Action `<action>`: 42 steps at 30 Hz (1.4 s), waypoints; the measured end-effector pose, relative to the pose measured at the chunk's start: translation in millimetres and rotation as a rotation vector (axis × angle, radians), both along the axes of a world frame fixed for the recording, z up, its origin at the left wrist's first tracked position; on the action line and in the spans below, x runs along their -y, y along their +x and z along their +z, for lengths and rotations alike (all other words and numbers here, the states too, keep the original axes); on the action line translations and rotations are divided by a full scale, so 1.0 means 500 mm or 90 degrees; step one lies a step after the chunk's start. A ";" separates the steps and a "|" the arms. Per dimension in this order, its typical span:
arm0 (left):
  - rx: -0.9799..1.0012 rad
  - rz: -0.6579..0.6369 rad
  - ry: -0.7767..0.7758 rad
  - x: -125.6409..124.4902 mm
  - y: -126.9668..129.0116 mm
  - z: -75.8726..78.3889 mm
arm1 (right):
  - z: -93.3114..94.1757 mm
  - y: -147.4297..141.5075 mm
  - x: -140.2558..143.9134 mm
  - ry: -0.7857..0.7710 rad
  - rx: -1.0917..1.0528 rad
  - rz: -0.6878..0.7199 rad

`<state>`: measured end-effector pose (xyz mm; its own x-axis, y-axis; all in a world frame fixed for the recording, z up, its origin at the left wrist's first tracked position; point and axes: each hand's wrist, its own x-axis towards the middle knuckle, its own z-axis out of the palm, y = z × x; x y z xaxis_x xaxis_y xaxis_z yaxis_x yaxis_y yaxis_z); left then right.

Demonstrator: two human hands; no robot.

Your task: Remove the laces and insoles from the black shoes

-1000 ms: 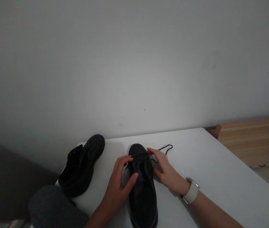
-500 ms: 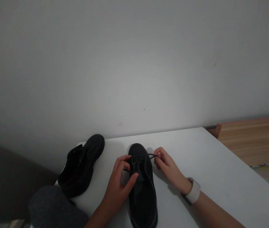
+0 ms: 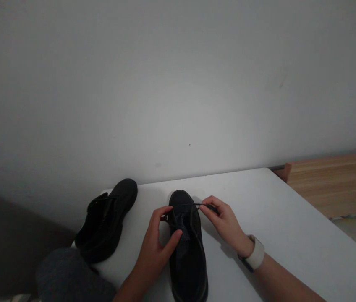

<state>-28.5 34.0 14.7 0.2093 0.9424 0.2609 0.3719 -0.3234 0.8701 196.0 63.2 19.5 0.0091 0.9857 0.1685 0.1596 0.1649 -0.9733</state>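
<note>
A black lace-up shoe (image 3: 188, 264) stands on the white table with its toe pointing away from me. My left hand (image 3: 157, 239) grips its left side, thumb on the tongue and forefinger by the lace holes. Off the shoe's right side, my right hand (image 3: 220, 218) pinches a thin black shoelace (image 3: 196, 204) between thumb and fingers. The lace runs across the front of the opening to that hand. A second black shoe (image 3: 105, 226) rests at the left, apart from both hands.
The white table (image 3: 278, 222) meets a grey wall (image 3: 178, 92) behind the shoes. A dark grey cloth-covered shape (image 3: 71, 277) covers the lower left corner. Beyond the table's right edge is a wooden board (image 3: 338, 180).
My right hand has moved slightly left towards the shoe, its fingers now closer along the lace. My left hand keeps nearly the same place on the shoe.
</note>
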 end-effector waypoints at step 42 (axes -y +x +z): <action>-0.017 -0.003 0.006 0.000 -0.003 0.001 | 0.023 0.032 -0.012 0.318 -0.295 -0.350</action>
